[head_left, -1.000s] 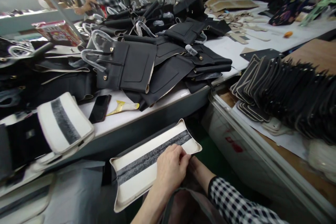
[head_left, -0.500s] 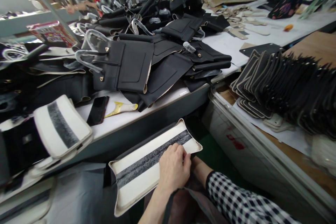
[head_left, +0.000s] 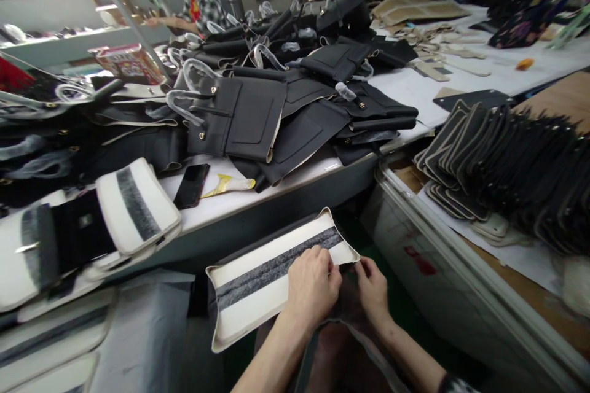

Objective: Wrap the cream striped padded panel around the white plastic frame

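Note:
A long white bag piece (head_left: 262,313) with a dark grey stripe and upturned corners lies in front of me above my lap. Black material shows along its far edge. My left hand (head_left: 314,279) is closed over the near edge toward the right end, knuckles up and fingers curled. My right hand (head_left: 374,288) pinches the near right corner between thumb and fingers. Whatever is under the piece is hidden.
Several black handbag bodies (head_left: 235,113) with wrapped handles cover the table. A phone (head_left: 192,185) lies near its edge, beside a yellow-and-white packet (head_left: 229,184). More striped white pieces (head_left: 157,212) rest left. Black flaps (head_left: 507,159) are stacked right. A person (head_left: 198,6) works behind.
My right hand has come out from behind the left hand to the piece's right corner. The view has shifted, so the table's things appear farther right. My left hand keeps its hold.

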Tool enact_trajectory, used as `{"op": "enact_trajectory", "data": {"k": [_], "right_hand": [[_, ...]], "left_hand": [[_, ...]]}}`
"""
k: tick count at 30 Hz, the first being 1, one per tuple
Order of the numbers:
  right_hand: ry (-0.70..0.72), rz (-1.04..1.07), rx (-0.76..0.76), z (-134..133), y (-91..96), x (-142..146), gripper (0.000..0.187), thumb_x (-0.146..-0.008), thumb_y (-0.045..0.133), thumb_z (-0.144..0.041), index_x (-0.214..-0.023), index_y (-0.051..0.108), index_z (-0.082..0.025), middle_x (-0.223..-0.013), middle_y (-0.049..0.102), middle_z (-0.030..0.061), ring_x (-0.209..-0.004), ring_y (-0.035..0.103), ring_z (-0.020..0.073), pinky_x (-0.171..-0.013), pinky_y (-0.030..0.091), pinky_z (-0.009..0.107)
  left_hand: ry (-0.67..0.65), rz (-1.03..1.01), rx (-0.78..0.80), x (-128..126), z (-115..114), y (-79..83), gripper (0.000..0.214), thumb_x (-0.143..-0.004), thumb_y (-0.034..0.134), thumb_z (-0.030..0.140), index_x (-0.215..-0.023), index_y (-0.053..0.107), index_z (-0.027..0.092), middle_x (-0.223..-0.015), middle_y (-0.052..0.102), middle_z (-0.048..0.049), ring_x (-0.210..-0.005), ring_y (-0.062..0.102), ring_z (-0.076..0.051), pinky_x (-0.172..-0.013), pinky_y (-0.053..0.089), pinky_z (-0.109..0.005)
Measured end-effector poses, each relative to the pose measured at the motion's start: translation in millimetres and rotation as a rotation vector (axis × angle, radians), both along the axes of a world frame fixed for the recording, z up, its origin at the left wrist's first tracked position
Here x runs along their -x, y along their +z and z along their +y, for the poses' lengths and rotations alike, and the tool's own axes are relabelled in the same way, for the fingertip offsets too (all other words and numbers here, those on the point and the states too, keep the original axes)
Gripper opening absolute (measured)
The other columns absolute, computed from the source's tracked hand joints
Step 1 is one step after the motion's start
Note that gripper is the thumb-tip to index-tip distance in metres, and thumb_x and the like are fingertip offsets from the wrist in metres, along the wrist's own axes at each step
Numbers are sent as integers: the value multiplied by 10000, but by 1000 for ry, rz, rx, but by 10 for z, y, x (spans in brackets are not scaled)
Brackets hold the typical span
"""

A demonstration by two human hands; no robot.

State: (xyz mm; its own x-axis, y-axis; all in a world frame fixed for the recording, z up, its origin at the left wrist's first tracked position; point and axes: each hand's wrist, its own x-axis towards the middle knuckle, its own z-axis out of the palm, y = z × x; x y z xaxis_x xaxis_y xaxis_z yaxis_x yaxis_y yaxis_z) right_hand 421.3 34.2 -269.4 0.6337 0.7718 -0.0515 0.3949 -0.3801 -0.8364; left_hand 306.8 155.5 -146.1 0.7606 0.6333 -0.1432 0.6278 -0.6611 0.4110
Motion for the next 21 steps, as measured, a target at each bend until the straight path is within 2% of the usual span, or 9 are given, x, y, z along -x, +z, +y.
{"op": "enact_trajectory", "data": {"k": [2,3,5,7,11,13,16,19,21], "right_hand": [[-43,-138,-130,-200,216,61,325,-1003,351,-341,-1181,582,-199,-1189,605,138,-1136,567,277,-1017,460,511],[-9,-232,-212,-276,324,108,293,-985,416,-270,-1222,578,-213,-1254,578,125,-1186,544,266,-1052,441,490],[122,-418,-344,-350,501,205,434,-940,476,-127,-1356,515,-246,-1346,530,103,-1254,505,250,-1073,441,452],[231,-543,-377,-320,594,277,593,-917,465,-47,-1469,393,-251,-1392,501,103,-1302,469,252,-1076,449,453],[303,-688,-324,-178,559,322,664,-913,434,-24,-1529,276,-212,-1411,504,113,-1353,420,277,-1083,439,497],[304,-757,-296,-155,512,332,663,-914,457,-46,-1532,268,-193,-1419,504,120,-1355,420,287,-1094,421,513],[301,-833,-254,-162,472,372,666,-913,489,-72,-1532,263,-163,-1426,499,135,-1350,427,291,-1104,405,515],[279,-862,-244,-144,448,450,653,-920,515,-109,-1526,277,-146,-1414,504,153,-1344,432,299,-1084,425,507],[254,-873,-262,-102,427,523,625,-928,527,-140,-1514,312,-144,-1393,518,157,-1328,448,305,-1062,448,498]], "left_hand": [[-6,-12,-19,20,-10,-4,156,-915,476,278,-789,543,214,-891,631,-46,-865,595,-215,-686,389,-333],[-11,-18,-33,29,-19,-9,156,-918,473,273,-791,541,213,-888,629,-45,-862,594,-214,-688,389,-333],[-22,-24,-65,44,-43,-18,157,-927,463,266,-800,539,211,-881,624,-42,-853,591,-214,-688,393,-334],[-35,-27,-95,56,-75,-22,151,-935,455,264,-825,543,208,-883,619,-42,-850,584,-218,-689,403,-338],[-51,-37,-110,131,-143,5,161,-953,432,249,-877,562,192,-914,612,-56,-884,571,-233,-751,437,-356],[-58,-53,-82,235,-168,30,146,-941,454,232,-1006,571,173,-966,620,-67,-921,567,-245,-788,448,-370],[-9,-70,-71,475,-183,52,311,-919,497,189,-1227,499,152,-1024,629,-72,-957,559,-257,-823,450,-392],[34,-43,-85,697,-170,30,125,-950,479,208,-1027,575,188,-959,628,-51,-915,554,-247,-803,447,-383],[36,-37,-98,770,-153,-5,147,-971,457,231,-889,576,203,-915,622,-39,-881,555,-236,-777,448,-367]]}}
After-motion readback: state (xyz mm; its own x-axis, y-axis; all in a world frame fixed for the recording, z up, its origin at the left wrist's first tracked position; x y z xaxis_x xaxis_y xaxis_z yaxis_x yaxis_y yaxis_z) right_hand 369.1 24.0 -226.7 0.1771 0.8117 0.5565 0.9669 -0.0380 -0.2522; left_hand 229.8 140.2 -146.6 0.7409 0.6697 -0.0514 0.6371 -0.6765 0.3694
